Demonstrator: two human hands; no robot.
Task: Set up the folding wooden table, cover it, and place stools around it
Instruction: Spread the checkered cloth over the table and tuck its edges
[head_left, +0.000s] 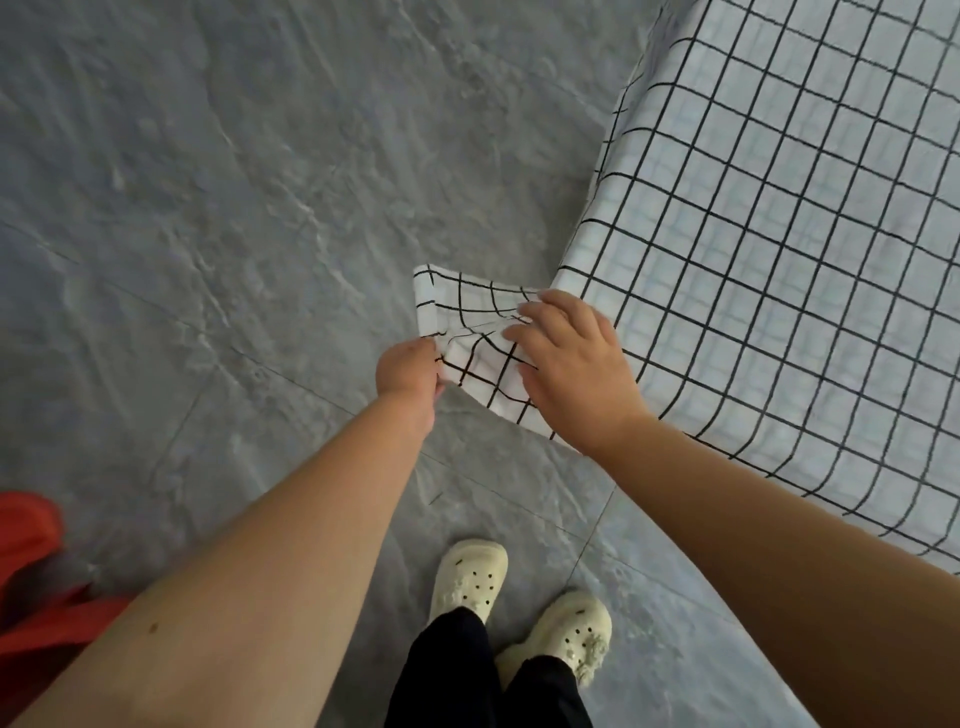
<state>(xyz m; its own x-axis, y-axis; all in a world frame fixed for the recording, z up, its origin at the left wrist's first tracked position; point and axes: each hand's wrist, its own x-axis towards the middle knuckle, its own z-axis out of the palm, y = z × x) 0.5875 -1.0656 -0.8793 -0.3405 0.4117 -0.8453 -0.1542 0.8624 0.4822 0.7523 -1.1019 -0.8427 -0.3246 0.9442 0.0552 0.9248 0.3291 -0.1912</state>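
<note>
A white tablecloth with a black grid (779, 249) lies spread over the table at the right; the table itself is hidden beneath it. One corner of the cloth sticks out to the left, off the table's edge. My left hand (408, 371) pinches that corner's near edge between closed fingers. My right hand (571, 364) lies flat on top of the same corner, fingers spread and pressing on the fabric. No stool can be clearly made out.
Grey stone-look floor tiles (234, 208) fill the left and top. My feet in cream clogs (470, 577) stand just below the hands. A red-orange object (31, 545) sits at the lower left edge, partly cut off.
</note>
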